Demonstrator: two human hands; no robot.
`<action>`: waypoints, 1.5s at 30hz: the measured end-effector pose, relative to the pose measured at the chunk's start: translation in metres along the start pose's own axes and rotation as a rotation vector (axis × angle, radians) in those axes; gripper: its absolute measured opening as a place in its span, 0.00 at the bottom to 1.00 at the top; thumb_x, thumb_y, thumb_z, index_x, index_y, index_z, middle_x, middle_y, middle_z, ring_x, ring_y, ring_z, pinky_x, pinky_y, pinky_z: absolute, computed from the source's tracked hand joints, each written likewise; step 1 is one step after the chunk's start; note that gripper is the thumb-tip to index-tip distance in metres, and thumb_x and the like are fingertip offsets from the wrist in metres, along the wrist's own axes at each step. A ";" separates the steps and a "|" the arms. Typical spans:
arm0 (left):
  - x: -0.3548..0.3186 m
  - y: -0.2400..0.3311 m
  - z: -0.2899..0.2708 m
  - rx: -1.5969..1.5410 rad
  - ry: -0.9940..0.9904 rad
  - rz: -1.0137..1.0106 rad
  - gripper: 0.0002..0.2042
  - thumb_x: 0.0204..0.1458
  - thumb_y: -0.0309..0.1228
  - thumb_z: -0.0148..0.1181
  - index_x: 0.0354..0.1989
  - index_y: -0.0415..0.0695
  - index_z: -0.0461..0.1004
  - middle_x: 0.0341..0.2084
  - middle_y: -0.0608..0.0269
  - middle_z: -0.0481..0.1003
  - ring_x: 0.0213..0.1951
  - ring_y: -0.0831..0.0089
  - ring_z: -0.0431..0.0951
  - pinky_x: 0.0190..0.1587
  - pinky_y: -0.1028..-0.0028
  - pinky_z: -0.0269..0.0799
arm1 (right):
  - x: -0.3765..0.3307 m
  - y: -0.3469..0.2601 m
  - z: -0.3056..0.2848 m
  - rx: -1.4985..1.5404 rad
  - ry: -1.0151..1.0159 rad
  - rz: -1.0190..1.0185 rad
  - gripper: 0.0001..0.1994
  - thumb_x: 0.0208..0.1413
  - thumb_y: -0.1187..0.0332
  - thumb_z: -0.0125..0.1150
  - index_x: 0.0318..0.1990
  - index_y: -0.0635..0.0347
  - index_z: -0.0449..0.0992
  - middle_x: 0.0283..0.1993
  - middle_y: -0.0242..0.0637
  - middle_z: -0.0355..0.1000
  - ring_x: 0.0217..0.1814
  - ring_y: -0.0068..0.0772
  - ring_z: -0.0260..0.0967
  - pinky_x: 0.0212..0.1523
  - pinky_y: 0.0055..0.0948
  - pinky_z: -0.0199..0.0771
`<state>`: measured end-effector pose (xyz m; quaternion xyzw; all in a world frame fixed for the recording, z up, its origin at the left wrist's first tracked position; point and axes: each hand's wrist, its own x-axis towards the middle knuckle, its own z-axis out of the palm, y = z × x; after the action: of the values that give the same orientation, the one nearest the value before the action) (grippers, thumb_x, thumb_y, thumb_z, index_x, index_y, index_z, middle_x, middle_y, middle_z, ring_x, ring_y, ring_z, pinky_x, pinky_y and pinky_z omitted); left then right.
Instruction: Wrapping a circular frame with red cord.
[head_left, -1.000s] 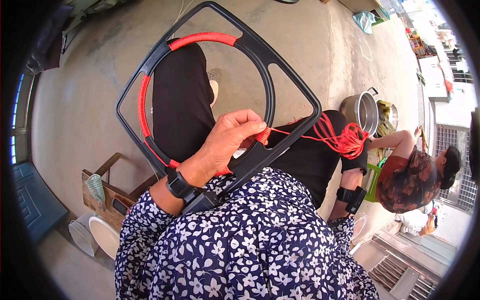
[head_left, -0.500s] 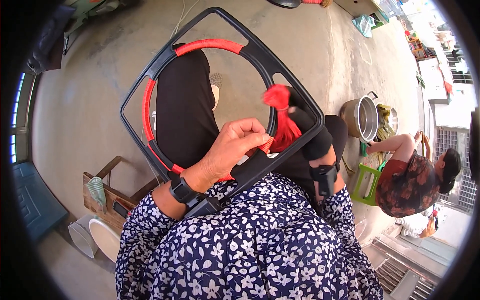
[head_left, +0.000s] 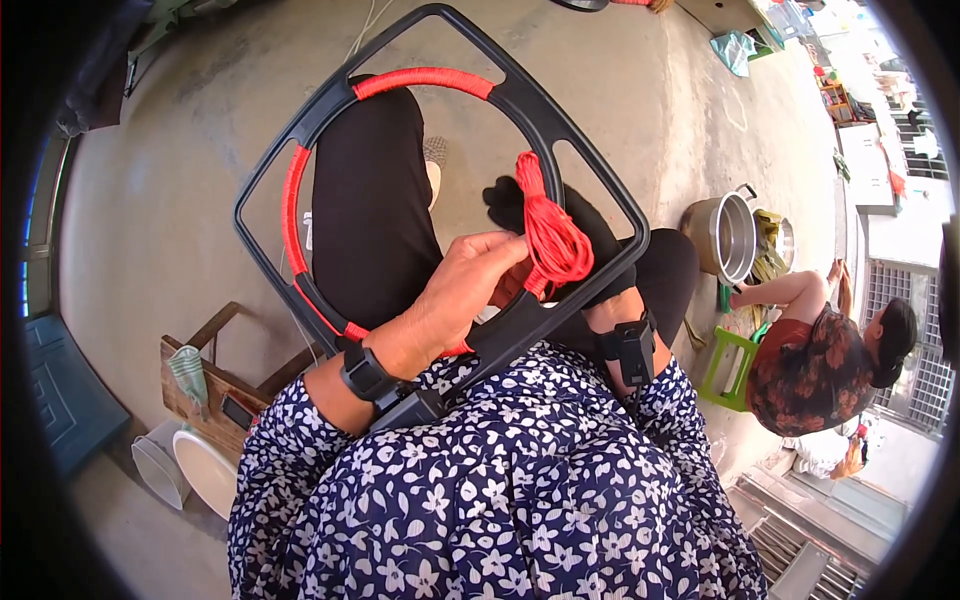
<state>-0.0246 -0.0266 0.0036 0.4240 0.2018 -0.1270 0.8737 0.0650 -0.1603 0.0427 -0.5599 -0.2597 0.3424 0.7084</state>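
Note:
A black plastic frame (head_left: 600, 185), squarish outside with a round ring inside, rests across my lap. Red cord wraps (head_left: 425, 80) cover stretches of its ring. A looped bundle of red cord (head_left: 555, 240) lies over the ring's right side, above a short wrapped stretch. My left hand (head_left: 460, 285) is closed, thumb and forefinger pinching the bundle's left edge; its other fingers are partly hidden behind the ring. My right hand (head_left: 585, 235), in a black glove, passes behind the ring under the bundle. Its fingertips stretch out inside the ring, apart from the cord.
A wooden stool (head_left: 195, 385) with a striped cloth stands at left, beside pale basins (head_left: 205, 470). At right are a metal pot (head_left: 722, 235), a green plastic stool (head_left: 730, 368) and a seated person (head_left: 825, 360) in a dark flowered top.
The cord bundle has gone from my right hand to lying over the ring. My right hand has moved left behind the ring, and my left thumb has shifted up to the bundle.

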 end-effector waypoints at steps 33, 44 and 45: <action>0.003 -0.001 -0.004 -0.228 -0.209 -0.079 0.11 0.61 0.32 0.50 0.41 0.35 0.72 0.27 0.67 0.73 0.29 0.84 0.73 0.34 0.84 0.72 | -0.196 -0.005 -0.176 0.020 0.914 0.112 0.08 0.61 0.70 0.47 0.46 0.57 0.65 0.35 0.30 0.64 0.32 0.24 0.61 0.32 0.24 0.63; 0.003 -0.002 -0.004 -0.136 -0.093 0.021 0.09 0.60 0.31 0.52 0.34 0.38 0.73 0.27 0.65 0.76 0.26 0.82 0.76 0.28 0.84 0.73 | -0.155 0.009 -0.225 -0.170 0.635 0.136 0.19 0.57 0.77 0.51 0.57 0.61 0.66 0.47 0.35 0.71 0.45 0.28 0.70 0.44 0.25 0.72; 0.002 -0.001 -0.005 -0.101 -0.091 0.035 0.08 0.60 0.31 0.52 0.33 0.39 0.73 0.27 0.65 0.76 0.26 0.82 0.76 0.28 0.85 0.72 | -0.147 0.013 -0.220 -0.973 0.470 0.168 0.14 0.56 0.73 0.52 0.50 0.65 0.69 0.50 0.45 0.70 0.50 0.37 0.70 0.53 0.31 0.68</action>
<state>-0.0241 -0.0234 -0.0002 0.3766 0.1604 -0.1205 0.9044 0.1350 -0.4078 -0.0199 -0.9032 -0.1771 0.1038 0.3770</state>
